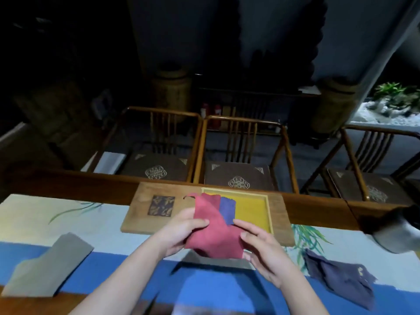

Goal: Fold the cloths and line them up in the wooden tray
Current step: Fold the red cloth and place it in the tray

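Holding a red cloth (211, 230) above the near edge of the wooden tray (281, 214), both the left hand (179, 233) and right hand (263, 248) pinch it mid-fold. One blue cloth (227, 210) lies inside the tray; a grey cloth (50, 262) left of the tray and a navy cloth (341, 278) right of it apparently wait.

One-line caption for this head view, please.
Both hands, left and right, hold a red cloth above the wooden tray, where a blue cloth already lies.

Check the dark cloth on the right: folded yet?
Not folded. The dark cloth lies rumpled and spread on the table mat, outside the wooden tray.
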